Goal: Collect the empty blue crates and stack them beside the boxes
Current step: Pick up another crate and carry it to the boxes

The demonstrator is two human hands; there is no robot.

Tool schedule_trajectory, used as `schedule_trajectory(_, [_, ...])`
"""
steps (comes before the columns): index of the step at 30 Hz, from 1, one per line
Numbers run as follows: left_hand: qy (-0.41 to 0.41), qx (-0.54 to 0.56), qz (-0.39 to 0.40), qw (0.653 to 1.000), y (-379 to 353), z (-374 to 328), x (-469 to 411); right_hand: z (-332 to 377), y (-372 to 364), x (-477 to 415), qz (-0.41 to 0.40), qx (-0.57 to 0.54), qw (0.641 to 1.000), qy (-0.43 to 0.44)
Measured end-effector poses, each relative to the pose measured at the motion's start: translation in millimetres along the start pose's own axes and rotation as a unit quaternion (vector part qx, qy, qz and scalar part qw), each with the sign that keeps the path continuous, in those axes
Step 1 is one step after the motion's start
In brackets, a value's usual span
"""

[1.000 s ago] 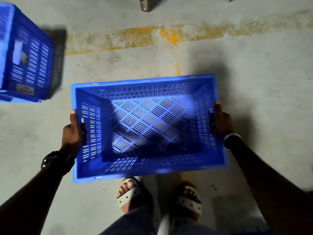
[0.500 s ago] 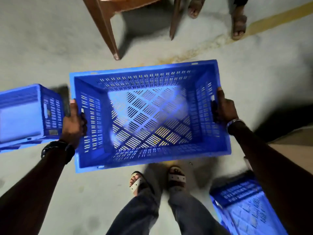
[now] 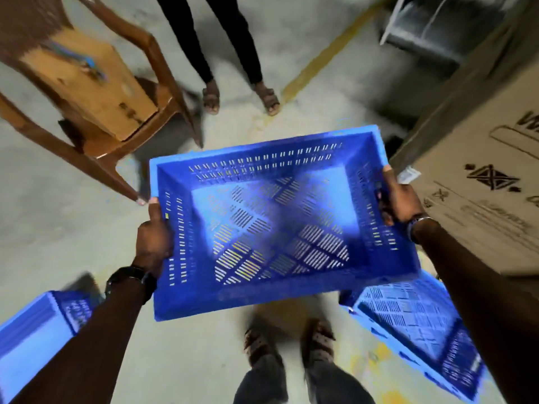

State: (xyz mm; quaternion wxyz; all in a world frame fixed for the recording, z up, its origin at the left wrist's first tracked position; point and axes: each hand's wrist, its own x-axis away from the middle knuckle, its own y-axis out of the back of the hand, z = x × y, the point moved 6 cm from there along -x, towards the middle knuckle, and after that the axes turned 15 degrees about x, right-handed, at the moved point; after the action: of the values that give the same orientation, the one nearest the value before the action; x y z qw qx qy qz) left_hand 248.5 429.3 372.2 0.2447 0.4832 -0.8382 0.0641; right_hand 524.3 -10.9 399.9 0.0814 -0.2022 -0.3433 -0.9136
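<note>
I carry an empty blue slotted crate (image 3: 262,293) at waist height over the concrete floor. My left hand (image 3: 153,243) grips its left wall and my right hand (image 3: 398,199) grips its right wall. A second blue crate (image 3: 417,330) lies on the floor at the lower right, just below the carried one and next to a large cardboard box (image 3: 481,170). A third blue crate (image 3: 32,342) sits at the lower left, partly behind my left forearm.
A brown plastic chair (image 3: 96,91) with a wooden board on its seat stands at the upper left. Another person's legs (image 3: 230,53) in sandals stand straight ahead. A yellow floor line (image 3: 326,59) runs toward a dark metal unit (image 3: 437,27) at the upper right.
I have turned right while holding the crate: the chair and standing person came fully into view, the cardboard box appeared at right, and the left crate slid to the lower left.
</note>
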Motion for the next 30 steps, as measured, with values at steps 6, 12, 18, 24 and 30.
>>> schedule_trajectory(6, [0.017,-0.060,0.118,0.991,-121,27,61,-146,113,44,-0.084,-0.001,0.990,-0.113])
schedule_trajectory(12, [0.003,-0.115,0.204,0.972,-235,79,152,-294,199,105,-0.130,-0.091,0.969,-0.189])
schedule_trajectory(18, [-0.005,-0.152,0.268,0.951,-328,154,243,-434,268,150,-0.161,-0.150,0.947,-0.233])
schedule_trajectory(24, [-0.013,-0.195,0.300,0.934,-417,240,277,-554,292,142,-0.187,-0.187,0.930,-0.255])
schedule_trajectory(30, [-0.023,-0.213,0.330,0.919,-496,331,264,-656,277,99,-0.220,-0.190,0.916,-0.275])
